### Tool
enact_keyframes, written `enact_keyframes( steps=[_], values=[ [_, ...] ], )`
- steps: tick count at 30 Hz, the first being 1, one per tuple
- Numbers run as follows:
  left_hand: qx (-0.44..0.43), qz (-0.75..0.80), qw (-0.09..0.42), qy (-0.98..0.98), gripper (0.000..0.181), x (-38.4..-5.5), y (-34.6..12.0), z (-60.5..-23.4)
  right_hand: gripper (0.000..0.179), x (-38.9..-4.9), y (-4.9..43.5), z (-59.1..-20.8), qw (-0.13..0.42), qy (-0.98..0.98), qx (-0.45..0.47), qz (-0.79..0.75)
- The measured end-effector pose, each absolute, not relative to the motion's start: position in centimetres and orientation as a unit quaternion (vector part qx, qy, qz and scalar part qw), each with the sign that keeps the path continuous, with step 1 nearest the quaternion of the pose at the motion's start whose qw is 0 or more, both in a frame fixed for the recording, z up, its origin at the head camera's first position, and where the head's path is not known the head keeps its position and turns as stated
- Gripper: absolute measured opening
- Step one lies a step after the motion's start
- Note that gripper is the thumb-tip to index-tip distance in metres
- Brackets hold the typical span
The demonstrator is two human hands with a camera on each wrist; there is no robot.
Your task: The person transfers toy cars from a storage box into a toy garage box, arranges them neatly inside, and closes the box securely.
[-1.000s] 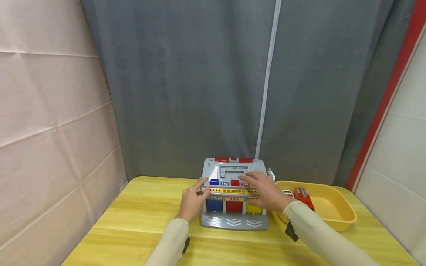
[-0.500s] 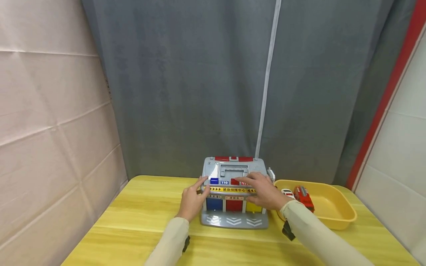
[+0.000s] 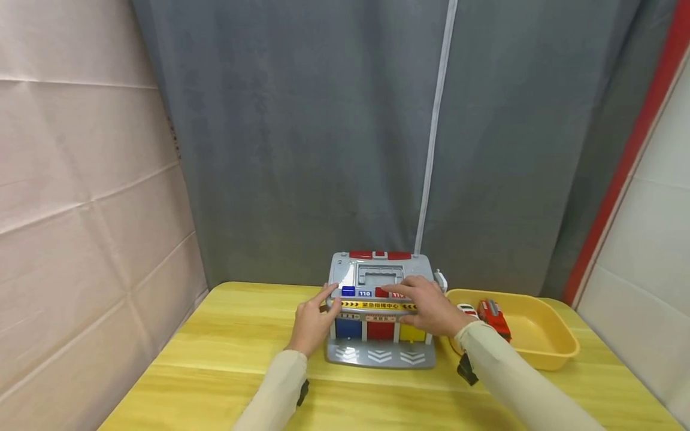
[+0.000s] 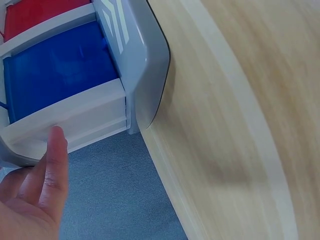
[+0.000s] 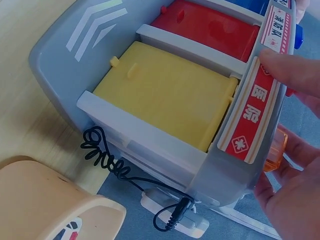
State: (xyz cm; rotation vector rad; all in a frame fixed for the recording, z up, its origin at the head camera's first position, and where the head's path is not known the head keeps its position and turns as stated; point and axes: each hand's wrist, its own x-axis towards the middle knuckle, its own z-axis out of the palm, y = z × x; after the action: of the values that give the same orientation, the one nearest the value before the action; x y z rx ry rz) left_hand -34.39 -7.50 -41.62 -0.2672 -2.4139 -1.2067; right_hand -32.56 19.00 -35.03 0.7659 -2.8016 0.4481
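A grey toy garage with blue, red and yellow doors stands on the table. At its left front corner, my left hand touches the roof edge; in the left wrist view its fingers lie along the white side wall. Over the right part of the roof, my right hand has its index fingertip on the red button, and its thumb reaches the front sign strip. The blue button sits near my left index finger. An orange button shows beside my right fingers in the right wrist view.
A yellow tray right of the garage holds a red toy vehicle and a white-and-red toy car. A white toy handset hangs at the garage's right side on a coiled black cord. A grey curtain stands behind.
My right hand has shifted slightly left, and its index fingertip has come from above the right number label onto the red button. My left hand stays at the corner.
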Motion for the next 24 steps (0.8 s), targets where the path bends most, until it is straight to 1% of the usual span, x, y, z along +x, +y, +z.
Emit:
enact_keyframes(
  steps=[8, 24],
  values=[
    [-0.097, -0.435, 0.218, -0.868, 0.04, -34.17, -7.53, -41.53, 0.066, -32.37, 19.0, -34.81, 0.101, -0.947, 0.263, 0.153],
    [-0.091, -0.433, 0.208, -0.873, 0.041, -34.01, -7.41, -41.63, 0.065, -32.03, 18.83, -34.75, 0.1, -0.948, 0.261, 0.15]
  ],
)
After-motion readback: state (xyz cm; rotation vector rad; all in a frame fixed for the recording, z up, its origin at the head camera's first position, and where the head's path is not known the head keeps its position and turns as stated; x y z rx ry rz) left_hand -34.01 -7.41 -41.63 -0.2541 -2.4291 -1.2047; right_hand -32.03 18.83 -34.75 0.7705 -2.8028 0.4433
